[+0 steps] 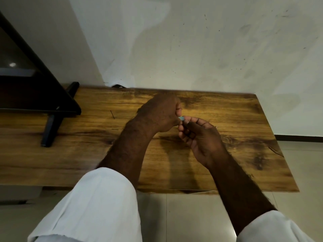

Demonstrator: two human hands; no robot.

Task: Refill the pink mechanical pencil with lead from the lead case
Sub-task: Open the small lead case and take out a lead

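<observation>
Stained white wall (209,41) is rising behind a wooden table (236,154), where both hands are meeting above the middle of the board. Left hand (160,116) is curling into a loose fist, its fingertips touching a small light-blue piece (181,118). Right hand (201,137) is pinching that same piece from the other side between thumb and fingers. Whether it is the lead case is unclear; the pink pencil is not showing. One thin dark stick (112,114) is lying on the table, well left of the hands.
</observation>
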